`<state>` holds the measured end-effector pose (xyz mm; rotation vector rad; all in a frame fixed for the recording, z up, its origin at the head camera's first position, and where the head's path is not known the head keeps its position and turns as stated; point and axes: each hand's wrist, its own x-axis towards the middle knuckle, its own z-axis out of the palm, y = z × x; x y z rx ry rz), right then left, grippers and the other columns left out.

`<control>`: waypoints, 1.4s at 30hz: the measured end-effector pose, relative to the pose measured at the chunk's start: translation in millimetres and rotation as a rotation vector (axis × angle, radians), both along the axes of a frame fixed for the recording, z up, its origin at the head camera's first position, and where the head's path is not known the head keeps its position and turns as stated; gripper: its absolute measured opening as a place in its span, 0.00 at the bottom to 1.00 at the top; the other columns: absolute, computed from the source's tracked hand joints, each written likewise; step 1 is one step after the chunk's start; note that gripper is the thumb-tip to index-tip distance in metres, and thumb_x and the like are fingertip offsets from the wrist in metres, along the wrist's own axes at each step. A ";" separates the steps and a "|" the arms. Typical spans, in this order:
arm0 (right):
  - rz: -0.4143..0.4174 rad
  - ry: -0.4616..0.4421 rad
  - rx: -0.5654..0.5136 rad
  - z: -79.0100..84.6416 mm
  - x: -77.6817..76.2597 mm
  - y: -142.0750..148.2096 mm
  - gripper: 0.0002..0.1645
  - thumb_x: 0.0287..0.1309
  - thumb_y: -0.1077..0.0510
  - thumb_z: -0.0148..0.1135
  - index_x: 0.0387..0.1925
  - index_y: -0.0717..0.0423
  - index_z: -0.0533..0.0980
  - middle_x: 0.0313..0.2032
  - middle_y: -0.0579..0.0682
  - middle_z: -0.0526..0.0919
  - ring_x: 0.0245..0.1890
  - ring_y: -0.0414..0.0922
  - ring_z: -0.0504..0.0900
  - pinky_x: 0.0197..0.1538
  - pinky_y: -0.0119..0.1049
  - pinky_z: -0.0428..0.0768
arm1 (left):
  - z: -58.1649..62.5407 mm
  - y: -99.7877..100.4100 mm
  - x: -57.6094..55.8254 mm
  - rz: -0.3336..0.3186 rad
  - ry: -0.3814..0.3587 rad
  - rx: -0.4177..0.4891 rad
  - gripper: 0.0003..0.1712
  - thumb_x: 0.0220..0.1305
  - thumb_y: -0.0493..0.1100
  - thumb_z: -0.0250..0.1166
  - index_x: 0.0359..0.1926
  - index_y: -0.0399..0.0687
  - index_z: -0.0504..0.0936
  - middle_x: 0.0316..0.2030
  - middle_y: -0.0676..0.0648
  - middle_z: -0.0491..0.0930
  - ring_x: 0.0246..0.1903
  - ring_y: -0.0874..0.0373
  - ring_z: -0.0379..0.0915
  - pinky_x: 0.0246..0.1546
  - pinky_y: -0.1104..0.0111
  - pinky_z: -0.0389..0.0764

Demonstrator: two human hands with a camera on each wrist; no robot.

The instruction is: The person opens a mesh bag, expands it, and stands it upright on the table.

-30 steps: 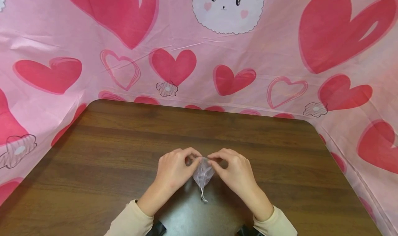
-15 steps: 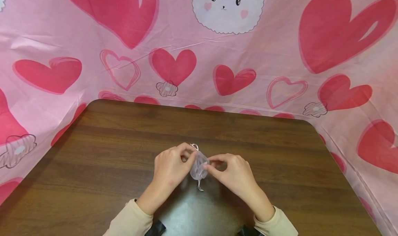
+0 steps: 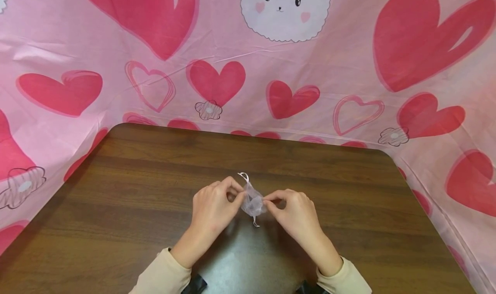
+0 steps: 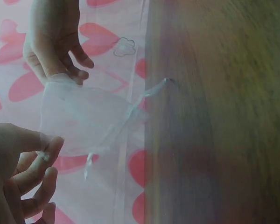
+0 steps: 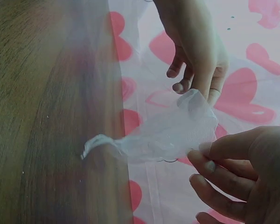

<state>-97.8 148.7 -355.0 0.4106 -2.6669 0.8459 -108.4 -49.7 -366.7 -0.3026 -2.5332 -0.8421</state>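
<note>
Between my two hands is a small sheer white drawstring pouch [image 3: 253, 202], held up over the table. My left hand [image 3: 215, 203] pinches its left edge between thumb and forefinger. On the opposite edge, my right hand [image 3: 293, 208] has the same kind of pinch. One white cord end [image 3: 246, 177] sticks out at the far side of the pouch, and another cord end [image 3: 255, 222] hangs on the near side. The right wrist view shows the pouch [image 5: 165, 135] crumpled and see-through; nothing solid can be made out inside it.
A dark brown wooden table [image 3: 155, 165] with rounded far corners lies beneath the hands. Around it hangs a pink cloth [image 3: 255, 70] printed with red hearts. Black straps [image 3: 195, 284] show near the cuffs.
The pouch has turned in my fingers, so a cord now sticks out on the far side too. From half a second ago, it has shifted slightly right and the right hand has moved with it.
</note>
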 end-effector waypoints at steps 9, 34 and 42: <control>-0.024 0.014 -0.008 1.9 -0.8 2.9 0.09 0.47 0.60 0.78 0.26 0.40 0.86 0.26 0.37 0.86 0.24 0.40 0.82 0.26 0.38 0.73 | -0.2 -2.9 -2.0 0.025 0.041 -0.065 0.10 0.50 0.43 0.75 0.32 0.63 0.84 0.23 0.64 0.79 0.22 0.65 0.72 0.23 0.65 0.70; 0.049 0.148 0.013 -4.3 -3.3 0.0 0.09 0.48 0.63 0.77 0.31 0.47 0.88 0.27 0.38 0.84 0.25 0.39 0.80 0.26 0.33 0.74 | 1.3 2.5 3.4 -0.079 -0.007 -0.091 0.10 0.51 0.56 0.76 0.34 0.66 0.86 0.24 0.66 0.75 0.22 0.69 0.66 0.23 0.70 0.68; 0.083 0.169 -0.024 -5.4 -2.4 -2.0 0.09 0.50 0.64 0.76 0.33 0.47 0.87 0.27 0.37 0.84 0.25 0.38 0.79 0.27 0.31 0.74 | -0.1 3.5 3.1 -0.097 0.062 -0.085 0.03 0.53 0.50 0.75 0.29 0.64 0.88 0.22 0.67 0.77 0.20 0.69 0.66 0.21 0.71 0.67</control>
